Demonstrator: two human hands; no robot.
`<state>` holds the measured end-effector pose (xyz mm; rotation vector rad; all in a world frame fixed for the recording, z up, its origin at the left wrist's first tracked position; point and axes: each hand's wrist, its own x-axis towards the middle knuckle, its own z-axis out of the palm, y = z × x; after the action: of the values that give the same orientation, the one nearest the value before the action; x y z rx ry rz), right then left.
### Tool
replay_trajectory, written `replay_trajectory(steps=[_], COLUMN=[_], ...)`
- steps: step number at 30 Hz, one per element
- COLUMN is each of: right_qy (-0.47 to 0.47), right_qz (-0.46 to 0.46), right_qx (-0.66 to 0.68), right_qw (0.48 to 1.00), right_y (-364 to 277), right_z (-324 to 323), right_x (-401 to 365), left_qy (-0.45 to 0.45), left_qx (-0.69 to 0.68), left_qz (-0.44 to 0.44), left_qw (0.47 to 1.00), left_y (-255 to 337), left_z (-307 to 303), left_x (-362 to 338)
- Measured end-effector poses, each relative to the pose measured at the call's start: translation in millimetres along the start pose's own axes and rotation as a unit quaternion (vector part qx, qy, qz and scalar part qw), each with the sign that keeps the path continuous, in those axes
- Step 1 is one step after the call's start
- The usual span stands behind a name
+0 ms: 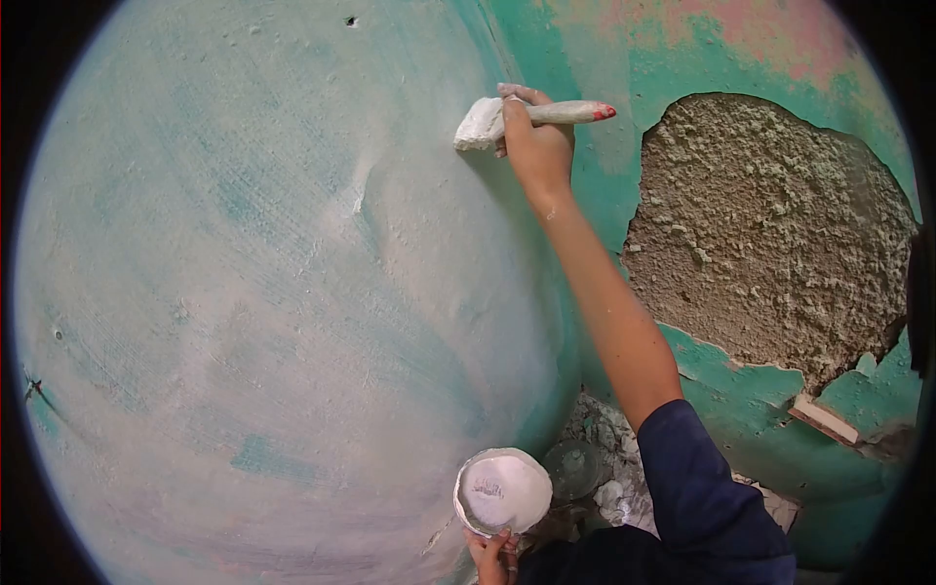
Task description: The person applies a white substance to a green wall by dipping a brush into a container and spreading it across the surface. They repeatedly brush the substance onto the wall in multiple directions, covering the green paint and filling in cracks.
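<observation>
My right hand (534, 136), stretched far up, is closed round a paintbrush (565, 113) with a pale handle and a red tip. White paint coats the bristles, which are at the wall (292, 244) and seem to touch it. Streaky white covers much of that wall, with turquoise showing through. Low in the view, my left hand (494, 551) grips the near rim of a round white tub (507, 490). Inside the tub is white paint, and its rim is smeared with it.
On the right, a green wall (604, 185) has a large patch of bare rough plaster (770, 224) with flaking edges. A broken strip (824, 419) juts out below it. A clear round container (572, 468) and white rubble (624, 487) lie on the floor beside the tub.
</observation>
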<state>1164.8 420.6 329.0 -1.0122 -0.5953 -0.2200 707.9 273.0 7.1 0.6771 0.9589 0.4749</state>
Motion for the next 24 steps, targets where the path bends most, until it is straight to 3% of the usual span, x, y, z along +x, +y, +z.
replay_trajectory(steps=[1, 4, 7, 10, 15, 17, 19, 21, 23, 24], right_qy=[-0.006, 0.021, 0.066, 0.084, 0.047, 0.009, 0.019, 0.023, 0.016, 0.014], right_qz=[0.009, 0.097, 0.174, 0.217, 0.280, 0.136, 0.049, -0.033, -0.062, -0.060], right_qx=[0.074, 0.121, 0.068, 0.045, -0.056, -0.194, -0.206, -0.219, -0.132, -0.132], right_qw=[0.997, 0.988, 0.980, 0.971, 0.957, 0.972, 0.977, 0.975, 0.989, 0.989], right_y=[-2, 47, 110, 165, 143, 129, 70, 28, -15, -26], right_z=[2, -17, -52, -84, -94, -79, -47, -18, 3, 10], right_x=[-2, -43, -106, -163, -149, -119, -79, -38, -11, -5], left_qy=[-0.003, 0.023, 0.014, 0.056, 0.009, -0.016, 0.072, 0.067, 0.063, 0.042], left_qx=[-0.011, -0.032, -0.030, 0.029, 0.050, 0.044, 0.053, 0.043, 0.034, -0.035], left_qz=[0.006, 0.002, 0.019, 0.013, -0.015, -0.016, 0.021, 0.034, 0.046, 0.105], left_qw=[1.000, 0.999, 0.999, 0.998, 0.999, 0.999, 0.996, 0.996, 0.996, 0.993], left_y=[-2, 8, 3, 36, 8, 5, 29, 27, 25, 26], left_z=[-2, 13, 8, 48, 8, 10, 45, 41, 41, 47], left_x=[1, -7, -4, -28, -2, -3, -28, -27, -21, -16])
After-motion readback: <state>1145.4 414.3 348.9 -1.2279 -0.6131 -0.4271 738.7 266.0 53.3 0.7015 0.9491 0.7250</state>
